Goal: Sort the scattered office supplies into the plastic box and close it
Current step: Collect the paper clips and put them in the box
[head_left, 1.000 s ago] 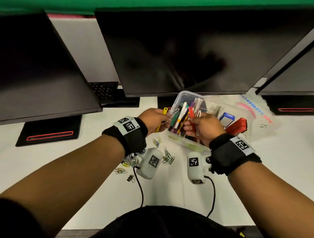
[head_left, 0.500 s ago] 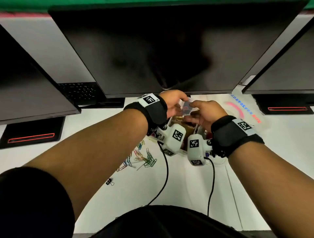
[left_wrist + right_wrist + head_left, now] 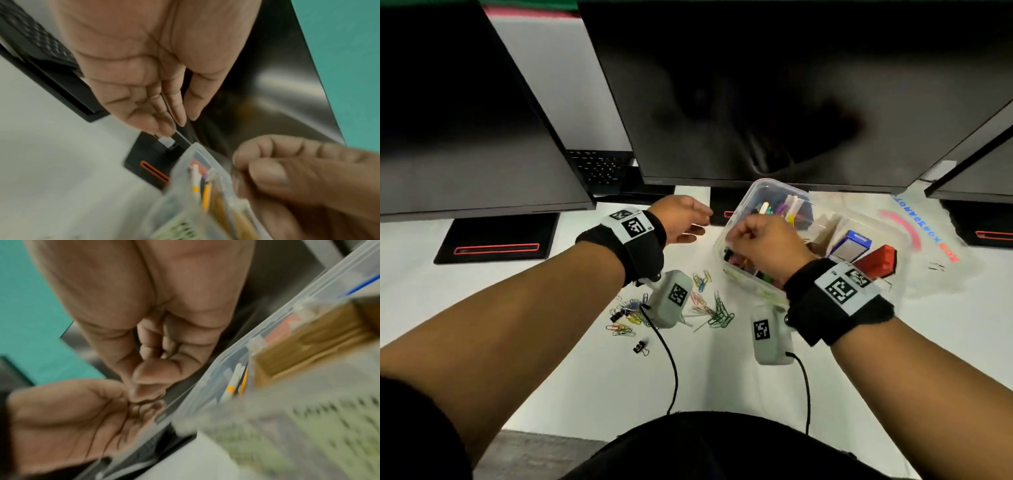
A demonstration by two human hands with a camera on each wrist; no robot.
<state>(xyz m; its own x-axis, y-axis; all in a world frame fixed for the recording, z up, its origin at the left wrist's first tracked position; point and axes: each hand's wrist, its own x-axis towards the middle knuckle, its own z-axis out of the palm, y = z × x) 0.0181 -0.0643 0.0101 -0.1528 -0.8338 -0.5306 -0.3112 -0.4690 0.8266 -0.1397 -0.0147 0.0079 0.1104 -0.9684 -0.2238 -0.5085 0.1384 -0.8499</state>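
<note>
The clear plastic box (image 3: 763, 183) stands open under the middle monitor, tilted to the right. Its left section is full of pens (image 3: 765, 209). My right hand (image 3: 760, 240) hovers over that section as a fist, thumb pressed on the curled fingers (image 3: 154, 337); nothing shows inside it. My left hand (image 3: 685, 222) is just left of the box, its fingers (image 3: 164, 105) fairly straight and close together, with the palm showing. Coloured paper clips (image 3: 714, 313) lie scattered on the white desk in front of the box, under my wrists.
A blue packet (image 3: 851, 245) and a red stapler (image 3: 878, 260) sit at the box's right side. The clear lid (image 3: 928, 240) lies to the right. A black binder clip (image 3: 641, 347) lies nearer me. Monitors (image 3: 756, 102) overhang the desk, and a keyboard (image 3: 599, 168) is behind.
Half a second ago both hands met above the box. They have since parted: the left hand has drawn away to the left, while the right stays over the pens.
</note>
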